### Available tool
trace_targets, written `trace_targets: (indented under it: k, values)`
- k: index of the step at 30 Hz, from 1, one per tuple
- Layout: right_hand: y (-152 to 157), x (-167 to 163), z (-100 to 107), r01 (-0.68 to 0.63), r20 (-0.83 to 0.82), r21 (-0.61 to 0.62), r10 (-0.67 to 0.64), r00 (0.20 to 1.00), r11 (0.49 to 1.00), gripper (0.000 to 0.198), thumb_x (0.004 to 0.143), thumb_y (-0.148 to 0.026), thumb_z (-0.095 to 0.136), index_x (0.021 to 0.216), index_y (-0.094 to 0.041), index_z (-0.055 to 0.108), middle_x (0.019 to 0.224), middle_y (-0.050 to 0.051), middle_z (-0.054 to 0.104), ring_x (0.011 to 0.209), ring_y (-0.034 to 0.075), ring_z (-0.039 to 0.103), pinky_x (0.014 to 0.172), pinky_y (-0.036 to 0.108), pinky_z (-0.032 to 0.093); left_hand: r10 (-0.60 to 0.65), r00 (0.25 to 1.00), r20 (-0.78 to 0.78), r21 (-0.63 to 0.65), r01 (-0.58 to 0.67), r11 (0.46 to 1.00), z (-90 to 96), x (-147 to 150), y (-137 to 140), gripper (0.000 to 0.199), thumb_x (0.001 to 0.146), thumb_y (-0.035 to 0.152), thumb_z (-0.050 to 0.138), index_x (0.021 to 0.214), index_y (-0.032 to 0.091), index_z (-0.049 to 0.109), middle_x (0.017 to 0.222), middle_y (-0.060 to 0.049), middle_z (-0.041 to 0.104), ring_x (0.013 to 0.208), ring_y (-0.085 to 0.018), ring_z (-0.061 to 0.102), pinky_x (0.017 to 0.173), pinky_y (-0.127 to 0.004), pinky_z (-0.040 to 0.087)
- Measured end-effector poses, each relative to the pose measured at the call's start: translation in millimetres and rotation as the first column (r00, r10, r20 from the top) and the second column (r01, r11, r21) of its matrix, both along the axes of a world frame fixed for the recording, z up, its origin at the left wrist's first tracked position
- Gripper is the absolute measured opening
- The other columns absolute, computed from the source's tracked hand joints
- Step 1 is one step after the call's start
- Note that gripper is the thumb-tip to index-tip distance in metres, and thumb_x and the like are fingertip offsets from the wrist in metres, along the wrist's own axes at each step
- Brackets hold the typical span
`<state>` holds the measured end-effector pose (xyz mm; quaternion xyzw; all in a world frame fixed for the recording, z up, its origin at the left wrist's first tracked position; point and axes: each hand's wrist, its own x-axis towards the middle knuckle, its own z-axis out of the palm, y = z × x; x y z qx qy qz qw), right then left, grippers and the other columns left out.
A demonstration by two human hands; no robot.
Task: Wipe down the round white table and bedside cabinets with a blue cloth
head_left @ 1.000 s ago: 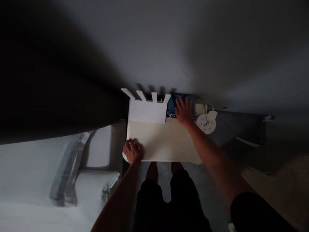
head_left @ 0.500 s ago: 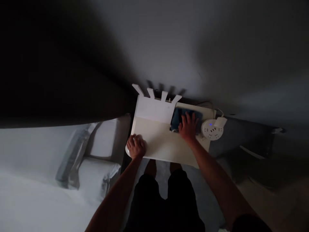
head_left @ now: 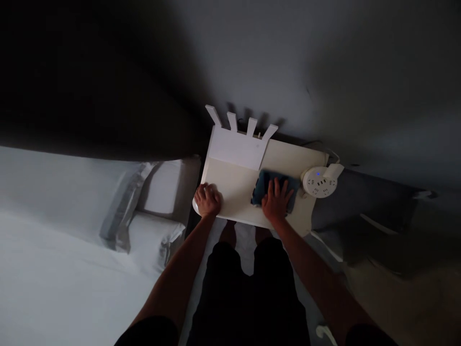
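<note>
My right hand [head_left: 276, 199] lies with its fingers spread on a dark blue cloth [head_left: 262, 191], pressing it against a white tabletop [head_left: 236, 185]. The cloth is spread flat, partly hidden under the hand. At the table's front left corner rests my left hand [head_left: 208, 199], its fingers apart and slightly bent. A rounded white edge shows beside that hand; I cannot tell whether it belongs to the table. Behind the hands, a white router [head_left: 237, 146] with several upright antennas stands on the back left of the table.
A round white power strip [head_left: 320, 182] with a blue light and a plugged-in white adapter [head_left: 333, 170] is at the table's right edge. On the left is a bed [head_left: 54, 269] with pillows [head_left: 153, 240]. A grey wall [head_left: 252, 57] rises behind the table.
My right hand has slid the cloth towards the front of the table, away from beside the router. My left hand stays at the corner. The whole view has shifted slightly.
</note>
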<state>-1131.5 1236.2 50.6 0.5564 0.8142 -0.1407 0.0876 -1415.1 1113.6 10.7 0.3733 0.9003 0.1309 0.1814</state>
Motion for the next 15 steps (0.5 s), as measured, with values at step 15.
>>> trace_targets:
  k: [15]
  values:
    - [-143.0,17.2,-2.8,-0.043,-0.108,-0.025,0.040,0.993,0.999,0.069,0.113,-0.046,0.055,0.177,-0.019,0.055,0.187,0.020,0.045,0.177,0.058,0.019,0.132,0.093,0.022,0.069,0.937,0.342,0.055,-0.093,0.994,55.1,-90.1,165.0,0.048,0.110,0.034,0.067,0.152,0.009,0.066,0.138,-0.022,0.078,0.125,-0.031,0.076,0.111,-0.040,0.056]
